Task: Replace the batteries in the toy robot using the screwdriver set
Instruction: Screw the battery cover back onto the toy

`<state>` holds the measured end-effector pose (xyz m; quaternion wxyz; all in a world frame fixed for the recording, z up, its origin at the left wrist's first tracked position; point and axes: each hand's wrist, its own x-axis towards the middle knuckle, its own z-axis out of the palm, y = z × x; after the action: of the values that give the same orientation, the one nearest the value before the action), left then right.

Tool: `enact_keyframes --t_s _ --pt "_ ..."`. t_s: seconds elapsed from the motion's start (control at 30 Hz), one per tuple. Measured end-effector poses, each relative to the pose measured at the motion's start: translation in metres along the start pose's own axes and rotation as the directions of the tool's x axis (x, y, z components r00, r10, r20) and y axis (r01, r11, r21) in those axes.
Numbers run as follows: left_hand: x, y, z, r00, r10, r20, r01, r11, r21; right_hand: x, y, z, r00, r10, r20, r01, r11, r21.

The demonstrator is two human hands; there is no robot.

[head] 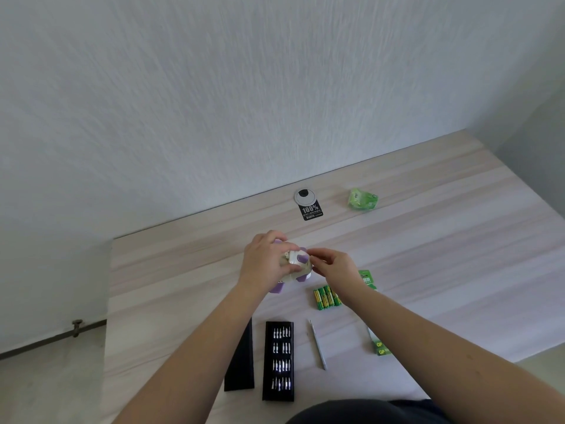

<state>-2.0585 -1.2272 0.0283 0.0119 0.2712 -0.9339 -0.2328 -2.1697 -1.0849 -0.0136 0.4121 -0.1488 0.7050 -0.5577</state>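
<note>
My left hand [265,261] grips the white and purple toy robot [296,264], holding it just above the table. At the robot's right side, the fingertips of my right hand [333,266] are pinched together; whether they hold something small I cannot tell. A row of green and yellow batteries [326,297] lies to the right of the robot. Near me lies the open black bit tray [278,361] of the screwdriver set, its black lid [240,362] on its left. The slim silver screwdriver [318,345] lies to the tray's right.
The light wooden table [443,240] stands against a white wall. A crumpled green wrapper [362,199] and a black label [311,211] by a round cable cap lie at the back. Green battery packaging [379,347] sits at the right.
</note>
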Motion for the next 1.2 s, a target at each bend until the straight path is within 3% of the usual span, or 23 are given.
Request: enact_keyframes --t_s 0.17,0.43,0.67,1.03,1.2 --pt "0.001 0.003 -0.003 0.997 -0.051 0.060 0.049 0.999 0.023 0.002 0.005 0.000 1.000 0.024 0.020 -0.025 0.997 0.067" --pt "0.003 0.014 -0.006 0.994 -0.056 0.090 0.032 0.968 0.248 -0.001 0.007 -0.001 0.998 0.052 0.035 -0.056 0.993 0.107" --pt "0.000 0.016 -0.006 0.992 -0.103 0.076 0.093 0.987 0.130 0.000 0.008 -0.002 0.997 0.057 0.043 -0.061 0.993 0.099" --pt "0.004 0.020 -0.006 0.982 -0.150 0.115 0.130 0.977 0.168 -0.004 -0.004 -0.001 0.991 0.114 0.066 -0.124 0.977 0.173" --pt "0.004 0.017 -0.007 0.984 -0.131 0.122 0.107 0.976 0.189 -0.001 -0.009 0.002 0.990 0.105 0.089 -0.113 0.990 0.086"
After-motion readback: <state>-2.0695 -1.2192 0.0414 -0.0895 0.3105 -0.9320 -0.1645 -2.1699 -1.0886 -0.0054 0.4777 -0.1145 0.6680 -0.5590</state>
